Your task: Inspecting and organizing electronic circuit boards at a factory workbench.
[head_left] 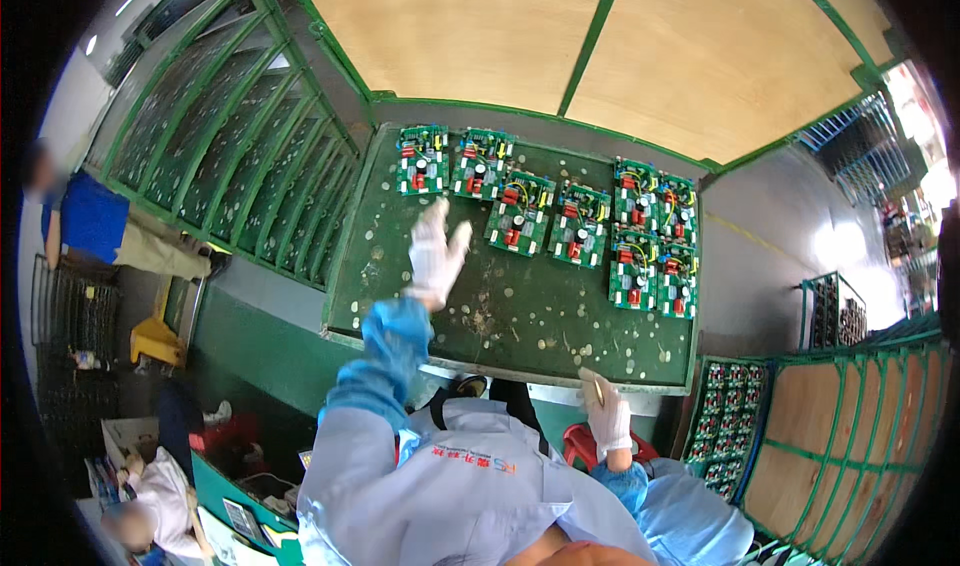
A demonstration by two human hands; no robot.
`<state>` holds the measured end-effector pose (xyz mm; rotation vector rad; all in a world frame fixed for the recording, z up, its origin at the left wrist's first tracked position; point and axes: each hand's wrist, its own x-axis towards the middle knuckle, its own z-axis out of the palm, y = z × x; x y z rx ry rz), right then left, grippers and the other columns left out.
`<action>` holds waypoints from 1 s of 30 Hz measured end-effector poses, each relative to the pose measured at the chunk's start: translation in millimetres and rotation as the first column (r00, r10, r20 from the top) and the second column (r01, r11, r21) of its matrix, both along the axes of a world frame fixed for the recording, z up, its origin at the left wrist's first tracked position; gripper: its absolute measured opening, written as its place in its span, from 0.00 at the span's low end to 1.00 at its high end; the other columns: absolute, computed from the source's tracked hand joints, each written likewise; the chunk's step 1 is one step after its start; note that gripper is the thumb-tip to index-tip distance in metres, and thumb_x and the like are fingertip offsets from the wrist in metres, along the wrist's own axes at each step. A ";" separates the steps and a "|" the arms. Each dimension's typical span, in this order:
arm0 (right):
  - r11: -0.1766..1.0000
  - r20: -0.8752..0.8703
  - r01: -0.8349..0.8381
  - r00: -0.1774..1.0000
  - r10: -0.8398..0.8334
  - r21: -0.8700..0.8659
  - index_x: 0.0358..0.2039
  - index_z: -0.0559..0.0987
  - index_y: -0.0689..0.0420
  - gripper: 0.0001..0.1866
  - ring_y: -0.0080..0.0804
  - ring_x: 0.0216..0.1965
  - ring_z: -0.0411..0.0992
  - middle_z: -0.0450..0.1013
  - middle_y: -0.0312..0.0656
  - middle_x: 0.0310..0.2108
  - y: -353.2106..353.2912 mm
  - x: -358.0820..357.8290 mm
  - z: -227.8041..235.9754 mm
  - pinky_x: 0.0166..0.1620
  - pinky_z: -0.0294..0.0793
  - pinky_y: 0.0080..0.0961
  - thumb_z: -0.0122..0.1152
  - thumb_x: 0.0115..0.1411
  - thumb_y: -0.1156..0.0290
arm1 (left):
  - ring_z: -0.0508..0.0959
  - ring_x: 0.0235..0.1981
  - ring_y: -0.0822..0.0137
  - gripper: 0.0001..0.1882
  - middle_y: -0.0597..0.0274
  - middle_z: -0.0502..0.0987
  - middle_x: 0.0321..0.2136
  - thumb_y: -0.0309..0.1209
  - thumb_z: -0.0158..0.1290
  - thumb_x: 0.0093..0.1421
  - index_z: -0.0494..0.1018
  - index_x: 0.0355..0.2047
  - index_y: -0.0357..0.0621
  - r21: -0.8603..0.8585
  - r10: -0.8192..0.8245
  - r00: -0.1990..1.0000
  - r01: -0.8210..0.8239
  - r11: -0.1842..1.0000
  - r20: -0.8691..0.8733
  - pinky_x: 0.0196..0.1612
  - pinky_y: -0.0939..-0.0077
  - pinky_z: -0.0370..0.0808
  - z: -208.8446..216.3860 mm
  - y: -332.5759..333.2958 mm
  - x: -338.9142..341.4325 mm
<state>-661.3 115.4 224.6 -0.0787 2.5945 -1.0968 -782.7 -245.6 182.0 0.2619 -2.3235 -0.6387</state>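
Note:
My left hand (437,258), in a white glove, hovers over the left part of a worn green tabletop (490,336). Its fingers are apart and nothing shows in them. Just beyond the fingertips lies a green circuit board (422,162) with red and black parts. A second circuit board (483,169) sits to its right, and a third circuit board (520,216) is a little nearer. Another circuit board (580,228) lies right of those. At the table's front edge is my right hand (607,416), also gloved, its fingers stretched out and holding nothing visible.
A tight group of boards (655,236) occupies the table's right side. Green metal racks (230,126) stand to the left. At lower right a tray (722,416) holds many similar boards beside a wood-panelled green frame (850,426). A red stool (578,446) is under the table edge. Other people are at left.

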 end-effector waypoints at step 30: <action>0.955 -0.343 -0.207 0.931 0.126 -0.210 0.52 0.74 0.47 0.17 0.48 0.42 0.74 0.74 0.48 0.43 -36.0 -268.9 -48.7 0.44 0.74 0.37 0.52 0.62 0.69 | 0.78 0.41 0.45 0.38 0.45 0.79 0.36 0.58 0.53 0.50 0.66 0.57 0.51 -0.044 0.423 0.680 -0.500 0.865 0.599 0.44 0.52 0.71 -18.7 -43.8 -196.8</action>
